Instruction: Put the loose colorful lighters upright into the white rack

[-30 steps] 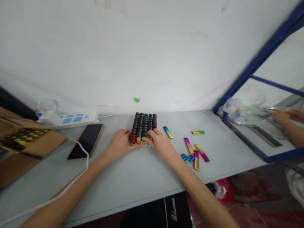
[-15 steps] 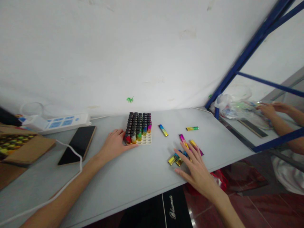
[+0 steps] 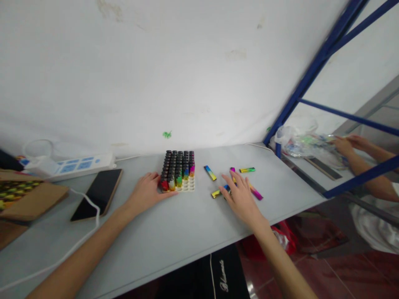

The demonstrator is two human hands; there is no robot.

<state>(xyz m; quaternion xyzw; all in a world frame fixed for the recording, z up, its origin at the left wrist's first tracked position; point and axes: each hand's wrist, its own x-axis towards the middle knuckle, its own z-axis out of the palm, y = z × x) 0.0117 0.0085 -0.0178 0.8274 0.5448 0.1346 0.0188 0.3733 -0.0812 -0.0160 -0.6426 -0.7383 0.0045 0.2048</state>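
A white tray (image 3: 189,187) with a grid of holes holds rows of upright lighters (image 3: 177,164) with black tops; the front ones show red, clear, green, blue and pink bodies. My left hand (image 3: 149,190) grips the tray's left front corner, thumb along the front edge. My right hand (image 3: 241,195) is open, fingers spread over a loose group of shiny two-tone lighter-sized pieces, partly covering them. A yellow-blue piece (image 3: 215,194) and a magenta piece (image 3: 257,193) show beside its fingers. Apart from these lie a blue-yellow piece (image 3: 210,172) and a green-gold piece (image 3: 247,170).
On the left are a phone (image 3: 97,195), a white power strip (image 3: 82,165), a cable and an open cardboard box (image 3: 34,199). A blue metal frame (image 3: 291,99) borders the right end. Beyond it another person's hands (image 3: 346,144) handle clear plastic bags (image 3: 299,141).
My right hand has moved away from me across the table, and the pieces under it have shifted forward with it. My left hand stays at the tray. The view has tilted slightly.
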